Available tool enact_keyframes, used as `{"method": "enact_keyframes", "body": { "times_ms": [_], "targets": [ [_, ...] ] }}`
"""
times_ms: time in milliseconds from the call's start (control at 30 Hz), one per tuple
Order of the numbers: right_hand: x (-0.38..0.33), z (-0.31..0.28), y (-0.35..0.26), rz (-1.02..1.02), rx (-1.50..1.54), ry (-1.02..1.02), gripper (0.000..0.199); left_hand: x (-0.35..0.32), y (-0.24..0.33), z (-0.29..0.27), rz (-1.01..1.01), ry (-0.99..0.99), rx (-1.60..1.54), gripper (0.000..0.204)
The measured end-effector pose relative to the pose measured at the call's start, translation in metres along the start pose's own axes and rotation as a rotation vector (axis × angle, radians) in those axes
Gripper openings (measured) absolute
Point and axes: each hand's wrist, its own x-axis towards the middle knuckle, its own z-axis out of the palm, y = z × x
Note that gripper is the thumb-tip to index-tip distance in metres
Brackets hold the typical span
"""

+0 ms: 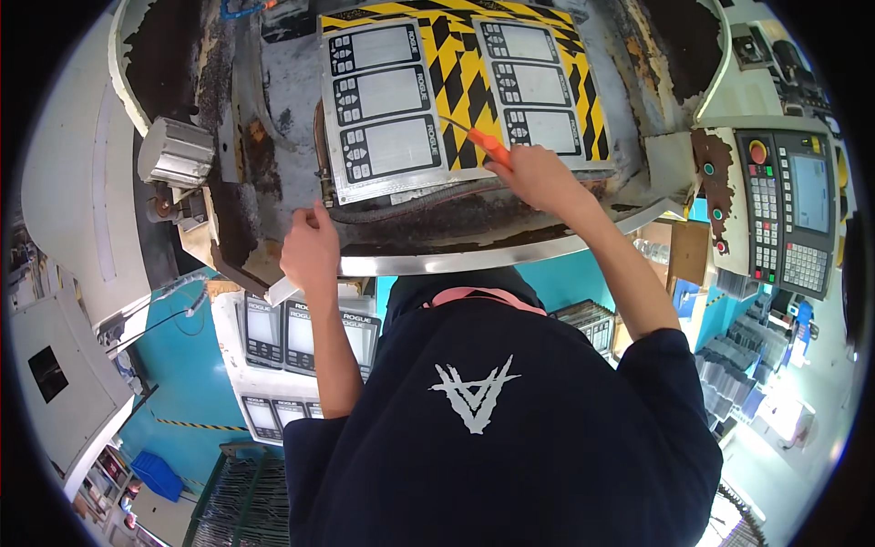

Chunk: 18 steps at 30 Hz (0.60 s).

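Striped panel sheet [463, 77] laid on the worn machine bed [283, 169], an orange-handled tool [489, 146] held over it.
At the left, the fingers of the left hand [312, 246] are curled together just beside the sheet's near-left corner; whether anything is pinched in them cannot be told from this view. The sheet, with six framed panels, is spread flat across the bed; it is judged light, thin and fairly stiff, smooth-faced and easily scratched, so it is best taken by opposite edges, with the printed faces left untouched. At the right, the tool's handle is gripped in the closed right hand [544, 178], its thin tip directed leftward over the stripes.
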Motion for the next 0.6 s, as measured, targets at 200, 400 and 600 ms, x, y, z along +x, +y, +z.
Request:
{"method": "enact_keyframes", "body": {
  "times_ms": [200,400,600],
  "targets": [
    [-0.029,0.002,-0.008,0.004,0.012,-0.056,0.055,0.002,0.003,-0.001,0.025,0.002,-0.003,0.043],
    [-0.016,0.006,0.006,-0.008,0.014,0.064,0.053,0.002,0.004,0.000,0.033,0.054,-0.029,0.044],
    [-0.032,0.010,0.021,-0.091,-0.044,-0.077,0.048,0.001,0.007,0.005,-0.019,0.082,-0.016,0.043]
  ]
}}
